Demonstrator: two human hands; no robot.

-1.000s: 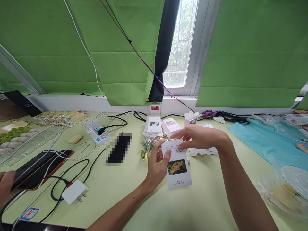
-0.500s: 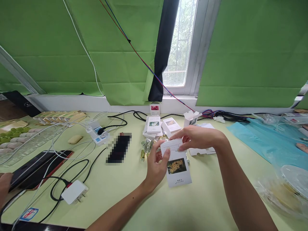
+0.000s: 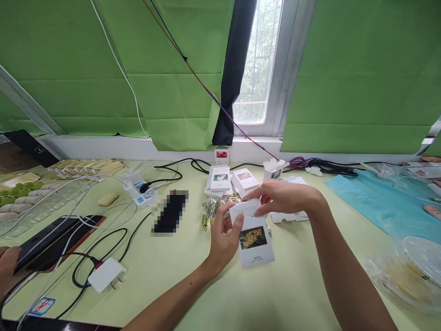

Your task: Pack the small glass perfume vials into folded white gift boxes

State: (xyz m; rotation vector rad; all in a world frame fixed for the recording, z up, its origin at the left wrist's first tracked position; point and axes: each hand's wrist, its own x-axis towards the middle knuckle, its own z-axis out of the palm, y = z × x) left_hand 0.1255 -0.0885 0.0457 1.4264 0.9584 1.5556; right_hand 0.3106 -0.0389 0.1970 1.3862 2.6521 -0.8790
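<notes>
Between my hands is a white paper carton (image 3: 254, 257) with a yellow-flower picture, its print upside down to me. It looks rather flat, but its depth is hard to judge. My left hand (image 3: 223, 236) pinches its left side, thumb on the front. My right hand (image 3: 275, 196) is closed on the upper right edge, fingers over the top. Just behind them lie small shiny gold and silver pieces (image 3: 214, 209), partly hidden. Beyond are stacked white boxes (image 3: 219, 184), another white box (image 3: 245, 180) and a white box with raised flaps (image 3: 274, 170).
Left are a power strip (image 3: 139, 195), tangled cables, a white adapter (image 3: 107, 275) and a black-screened device (image 3: 170, 214). Another person's hand (image 3: 8, 264) touches dark phones (image 3: 51, 243). Right are blue plastic sheeting (image 3: 365, 197) and a clear container (image 3: 409, 276).
Almost nothing differs. Both hands keep the same grip on the carton, and it has barely shifted. The other person's hand at the left edge has moved slightly.
</notes>
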